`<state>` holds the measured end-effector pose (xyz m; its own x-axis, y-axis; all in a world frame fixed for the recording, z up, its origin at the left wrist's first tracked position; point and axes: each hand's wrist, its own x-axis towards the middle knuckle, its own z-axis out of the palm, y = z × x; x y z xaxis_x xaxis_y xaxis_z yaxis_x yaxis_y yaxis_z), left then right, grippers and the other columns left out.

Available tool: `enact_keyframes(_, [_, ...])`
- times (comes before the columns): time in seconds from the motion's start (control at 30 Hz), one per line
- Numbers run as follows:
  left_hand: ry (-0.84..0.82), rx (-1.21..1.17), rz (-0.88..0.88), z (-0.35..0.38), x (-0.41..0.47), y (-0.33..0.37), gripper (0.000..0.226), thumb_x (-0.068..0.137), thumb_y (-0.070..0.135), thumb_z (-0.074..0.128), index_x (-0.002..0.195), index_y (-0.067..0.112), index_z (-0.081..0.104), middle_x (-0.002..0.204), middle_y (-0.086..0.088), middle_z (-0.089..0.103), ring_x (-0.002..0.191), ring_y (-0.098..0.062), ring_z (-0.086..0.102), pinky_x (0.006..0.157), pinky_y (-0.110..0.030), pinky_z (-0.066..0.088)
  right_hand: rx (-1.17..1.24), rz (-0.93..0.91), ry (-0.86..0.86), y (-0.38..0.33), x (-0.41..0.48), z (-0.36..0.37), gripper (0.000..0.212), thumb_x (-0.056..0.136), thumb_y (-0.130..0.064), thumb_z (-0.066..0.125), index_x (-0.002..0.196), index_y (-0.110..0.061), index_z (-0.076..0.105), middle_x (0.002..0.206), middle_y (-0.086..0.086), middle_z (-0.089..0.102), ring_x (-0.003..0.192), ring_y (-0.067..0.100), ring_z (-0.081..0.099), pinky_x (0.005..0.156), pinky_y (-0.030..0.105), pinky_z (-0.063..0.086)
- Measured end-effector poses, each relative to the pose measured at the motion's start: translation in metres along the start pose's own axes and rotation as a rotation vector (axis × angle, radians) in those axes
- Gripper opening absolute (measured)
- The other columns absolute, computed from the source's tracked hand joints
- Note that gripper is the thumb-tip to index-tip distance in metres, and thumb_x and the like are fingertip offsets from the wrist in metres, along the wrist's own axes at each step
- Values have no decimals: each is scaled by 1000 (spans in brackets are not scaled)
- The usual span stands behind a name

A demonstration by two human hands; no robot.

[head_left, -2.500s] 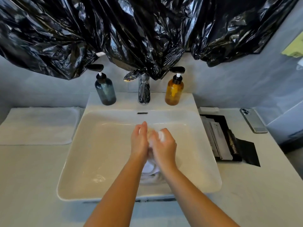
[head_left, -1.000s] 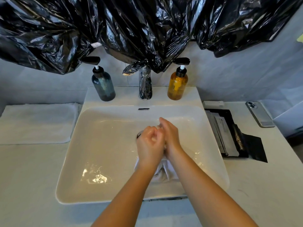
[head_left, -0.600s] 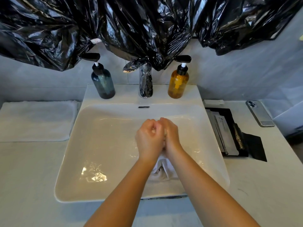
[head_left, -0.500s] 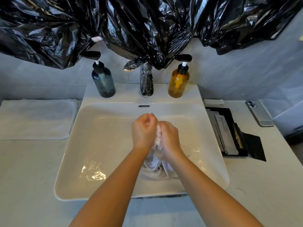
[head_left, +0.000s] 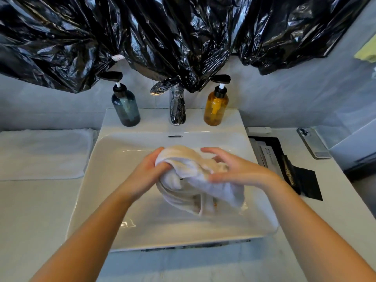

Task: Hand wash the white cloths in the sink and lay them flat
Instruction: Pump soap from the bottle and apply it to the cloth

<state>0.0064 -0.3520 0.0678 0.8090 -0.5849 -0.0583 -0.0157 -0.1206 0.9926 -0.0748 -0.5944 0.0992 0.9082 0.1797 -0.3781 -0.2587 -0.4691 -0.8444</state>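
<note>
From my remote seat I read the white cloth (head_left: pixel 195 180) as lifted just above the sink (head_left: pixel 114 180) basin, bunched and twisted, its lower folds hanging toward the sink floor. The left hand (head_left: pixel 148 174) has its fingers curled tight into the cloth's left end. The right hand (head_left: pixel 238 169) lies over the right end with fingers spread and nearly straight, more resting than gripping, though blur softens it. My worry is that loose right side: a wet, heavy fold could slide out and slap down, throwing water over the sink's right rim toward the black tray (head_left: pixel 284 165) and the phone (head_left: pixel 313 143) beyond it. A folded white towel (head_left: pixel 40 153) lies left of the sink.
</note>
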Motion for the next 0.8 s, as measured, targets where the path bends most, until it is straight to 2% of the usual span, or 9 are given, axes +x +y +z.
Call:
enact_keyframes(0.07, [-66,55,-10,0,3,19,36,75,31,64,103,10,60,87,3,67,81,-9,62,75,-28,51,-32,5,-74,-5,12,23,53,81,-29,83,121,-43,51,113,-24,61,107,-1,60,83,12,47])
enact_keyframes(0.13, [-81,52,-44,-3,4,28,33,79,22,65,110,18,56,83,5,67,78,-8,63,73,-26,52,137,-28,78,-2,24,41,25,84,-21,79,101,-35,67,95,-11,70,97,11,65,78,21,50])
enact_keyframes(0.2, [-99,97,-83,-11,-2,22,40,85,19,69,119,31,52,88,10,70,79,-4,66,76,-20,52,480,-38,231,9,28,45,27,86,-9,66,108,-24,71,98,7,72,97,22,68,78,29,52])
enact_keyframes(0.27, [-96,214,-57,-10,-11,10,36,84,39,68,117,37,54,97,14,68,85,0,65,79,-13,47,929,-53,225,17,32,44,42,87,3,53,119,-20,68,100,15,69,92,28,68,80,36,53])
enact_keyframes(0.33, [102,300,50,7,-17,-5,29,78,56,59,98,36,60,95,16,65,87,0,61,77,-12,44,1235,-28,235,14,40,52,30,84,-10,53,105,-16,73,88,17,66,84,29,63,76,37,49])
enact_keyframes(0.43, [461,339,152,50,-11,-16,27,79,54,53,70,29,56,73,5,59,70,-10,56,67,-26,44,1172,198,389,-7,61,82,34,88,-47,62,69,-20,65,64,7,59,65,23,61,68,34,47])
enact_keyframes(0.5, [595,322,118,71,1,-14,35,82,48,50,61,19,48,60,2,52,57,-16,50,59,-34,42,1151,246,458,-13,76,102,36,85,-50,66,65,-22,57,66,5,55,63,19,59,71,34,47])
enact_keyframes(0.67, [626,183,-84,56,40,-19,38,86,26,49,51,18,34,48,4,33,49,-13,30,55,-35,31,969,201,656,-5,70,109,24,87,-23,58,64,-20,57,68,7,56,67,23,56,63,35,42])
enact_keyframes(0.8, [603,239,21,59,20,-28,29,92,25,57,65,21,49,56,6,49,55,-6,45,58,-26,38,940,181,668,-3,68,98,24,90,-32,62,71,-19,56,70,4,58,71,21,59,71,36,47])
